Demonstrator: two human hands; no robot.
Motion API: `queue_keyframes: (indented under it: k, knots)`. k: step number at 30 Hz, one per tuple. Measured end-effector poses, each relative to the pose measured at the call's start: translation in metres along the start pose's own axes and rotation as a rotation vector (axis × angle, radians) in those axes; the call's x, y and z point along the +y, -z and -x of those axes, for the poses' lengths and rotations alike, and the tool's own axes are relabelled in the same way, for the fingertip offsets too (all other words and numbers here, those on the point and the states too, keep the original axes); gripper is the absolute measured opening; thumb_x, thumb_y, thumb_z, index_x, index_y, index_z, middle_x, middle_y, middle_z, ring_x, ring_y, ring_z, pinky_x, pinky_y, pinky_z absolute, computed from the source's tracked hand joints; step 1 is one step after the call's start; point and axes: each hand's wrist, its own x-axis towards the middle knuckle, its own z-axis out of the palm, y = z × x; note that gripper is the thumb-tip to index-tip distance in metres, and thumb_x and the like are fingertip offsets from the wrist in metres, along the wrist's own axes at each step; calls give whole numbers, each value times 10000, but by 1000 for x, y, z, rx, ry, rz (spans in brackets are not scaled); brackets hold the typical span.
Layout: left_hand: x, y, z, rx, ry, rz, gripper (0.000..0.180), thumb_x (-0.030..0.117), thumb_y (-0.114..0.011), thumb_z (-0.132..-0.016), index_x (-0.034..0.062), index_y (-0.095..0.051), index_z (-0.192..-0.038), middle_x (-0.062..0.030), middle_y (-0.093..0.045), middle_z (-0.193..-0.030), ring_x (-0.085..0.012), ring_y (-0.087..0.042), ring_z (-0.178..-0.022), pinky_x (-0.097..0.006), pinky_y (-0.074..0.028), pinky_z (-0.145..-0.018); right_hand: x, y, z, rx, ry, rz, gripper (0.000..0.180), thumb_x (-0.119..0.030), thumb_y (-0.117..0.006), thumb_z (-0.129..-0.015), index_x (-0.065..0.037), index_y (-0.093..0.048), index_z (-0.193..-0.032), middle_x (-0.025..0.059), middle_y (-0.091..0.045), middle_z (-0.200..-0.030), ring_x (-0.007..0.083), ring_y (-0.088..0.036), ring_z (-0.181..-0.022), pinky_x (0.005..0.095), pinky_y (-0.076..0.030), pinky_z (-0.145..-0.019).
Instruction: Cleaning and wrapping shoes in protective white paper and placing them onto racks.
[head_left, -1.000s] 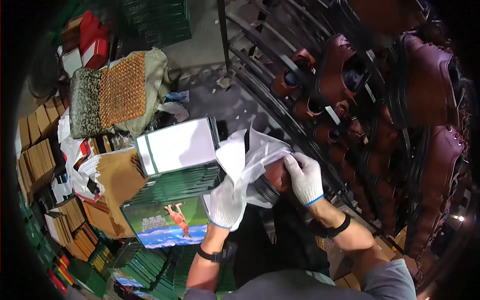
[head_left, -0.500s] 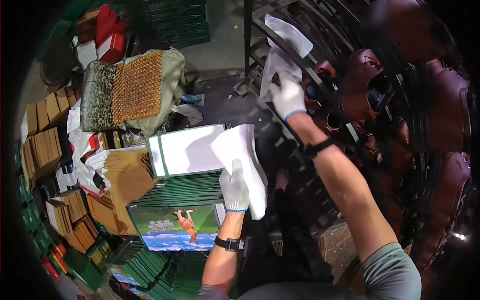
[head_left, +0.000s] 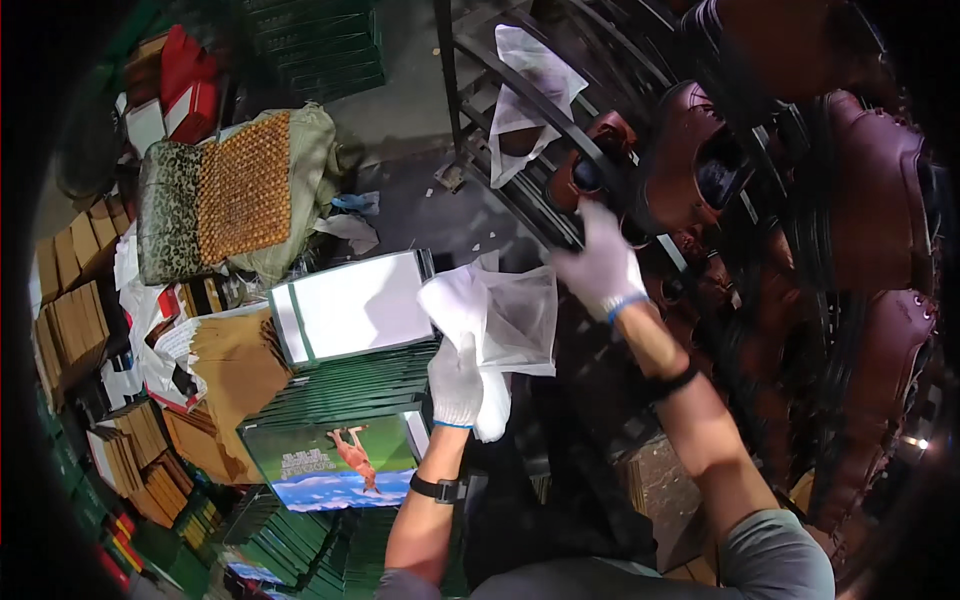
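Observation:
My left hand [head_left: 457,385], in a white knit glove, is closed round a bundle of thin white sheets [head_left: 455,295]. One see-through sheet [head_left: 522,318] flares out from the bundle to the right. My right hand [head_left: 605,262], gloved too and a little blurred, has its fingers apart and holds nothing. It is just nearer to me than a small-looking brown leather shoe [head_left: 612,135] on a dark metal rack [head_left: 520,70]. Another thin white sheet [head_left: 530,85] lies on the rack's bars beside that shoe. A larger brown shoe [head_left: 680,150] stands to its right.
More brown shoes [head_left: 870,190] fill the rack along the right. At left are a white-topped box [head_left: 350,305], a row of green flat boxes [head_left: 330,385], a picture-printed box [head_left: 340,462], brown cardboard [head_left: 235,385] and a beaded seat cover [head_left: 245,185].
My right hand has let go of the sheet on the rack and come back toward me. In my left hand, one sheet of the bundle has spread out to the right.

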Motion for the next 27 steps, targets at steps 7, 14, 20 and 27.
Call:
queue_keyframes:
  k: [7, 14, 20, 27]
  knots:
    - [-17, -23, 8, 13, -5, -207, 438, 309, -491, -1154, -39, -642, -1372, -344, -723, -1123, -537, -681, -1103, -543, -549, -889, 6, -6, -10, -157, -151, -72, 346, -344, -656, -1039, -20, -717, -1145, 250, -739, -1122, 463, -710, -1063, 555, -568, -898]
    - [-19, -29, 13, -90, 154, -356, 322, 220, -501, -1150, 7, -627, -1357, -329, -717, -986, -546, -690, -983, -588, -545, -801, -85, 229, 136, -194, -870, -1178, 283, -231, -681, -1080, 49, -700, -1116, 68, -725, -986, 134, -667, -851, 289, -539, -763]
    - [0, -19, 23, -166, -90, -327, 339, 225, -495, -1149, 7, -668, -1342, -305, -738, -1043, -533, -696, -1023, -551, -563, -836, -65, 162, 126, -783, -403, -616, 87, -126, -675, -1021, -62, -733, -1010, 95, -731, -959, 254, -740, -846, 393, -579, -724]
    - [55, -7, 23, -266, -205, -231, 324, 186, -500, -1117, 19, -610, -1372, -307, -724, -1038, -497, -722, -937, -579, -589, -785, -71, 141, 145, -650, 217, -270, 79, -160, -748, -817, -152, -702, -881, 68, -661, -816, 329, -717, -779, 453, -574, -650]
